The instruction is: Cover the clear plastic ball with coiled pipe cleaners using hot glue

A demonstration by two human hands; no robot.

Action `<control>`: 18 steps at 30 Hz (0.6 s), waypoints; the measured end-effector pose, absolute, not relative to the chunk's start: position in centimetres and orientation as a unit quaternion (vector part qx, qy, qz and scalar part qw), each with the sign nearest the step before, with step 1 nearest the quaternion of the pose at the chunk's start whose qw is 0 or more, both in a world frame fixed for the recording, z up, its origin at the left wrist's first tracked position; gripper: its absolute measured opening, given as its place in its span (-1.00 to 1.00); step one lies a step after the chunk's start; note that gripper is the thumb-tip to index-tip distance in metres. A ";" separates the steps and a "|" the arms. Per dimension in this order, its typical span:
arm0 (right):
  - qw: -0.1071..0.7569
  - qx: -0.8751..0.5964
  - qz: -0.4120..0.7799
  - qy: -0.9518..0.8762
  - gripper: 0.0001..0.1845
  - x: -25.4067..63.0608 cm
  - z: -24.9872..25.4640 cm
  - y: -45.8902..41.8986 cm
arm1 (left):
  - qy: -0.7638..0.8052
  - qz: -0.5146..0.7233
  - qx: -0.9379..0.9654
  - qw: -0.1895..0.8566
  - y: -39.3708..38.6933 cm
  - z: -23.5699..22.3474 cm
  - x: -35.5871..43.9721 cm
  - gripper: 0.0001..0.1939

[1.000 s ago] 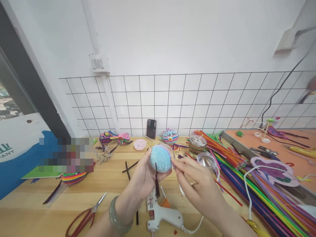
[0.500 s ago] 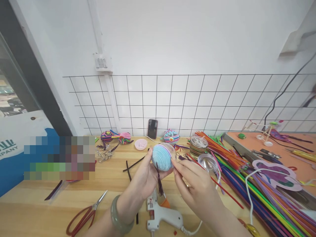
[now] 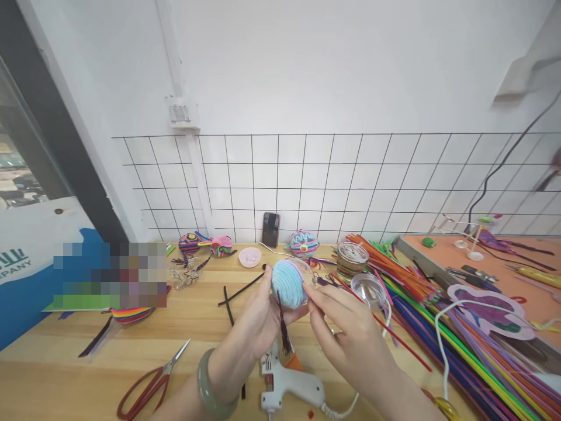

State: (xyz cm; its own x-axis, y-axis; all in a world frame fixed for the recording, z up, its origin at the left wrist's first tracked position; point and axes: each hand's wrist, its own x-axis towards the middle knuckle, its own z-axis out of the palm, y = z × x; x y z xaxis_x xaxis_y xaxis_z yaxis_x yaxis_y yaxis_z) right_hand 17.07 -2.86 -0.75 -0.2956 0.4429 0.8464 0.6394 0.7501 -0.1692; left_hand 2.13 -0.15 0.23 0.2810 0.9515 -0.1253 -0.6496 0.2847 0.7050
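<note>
A light-blue wound ball (image 3: pixel 286 285) is being cradled over the table (image 3: pixel 205 324) in the left hand (image 3: pixel 258 324), apparently so that its edge is being steadied for the right hand (image 3: pixel 348 333), by whose thumb and forefinger a lilac strand (image 3: pixel 297 270) is seemingly being pinched. The dark tassel (image 3: pixel 284 338) is being left dangling, presumably to avoid crowding the fingertips.

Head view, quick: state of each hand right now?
Left hand: closed, cupping the light-blue ball with the dark tassel.
Right hand: thumb and forefinger pinched at the ball's edge; anything between them is too small to tell.
</note>
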 end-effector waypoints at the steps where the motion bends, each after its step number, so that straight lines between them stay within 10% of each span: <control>1: 0.486 -0.336 -0.110 -0.799 -0.69 17.0 -0.8 -2.9 | 0.273 0.536 0.279 0.749 -0.2 0.2 2.1 -0.65; 18: 0.392 -0.330 -0.291 -0.808 -0.69 15.5 -1.9 -3.3 | 0.254 0.590 0.337 0.688 -0.9 0.5 2.0 -0.52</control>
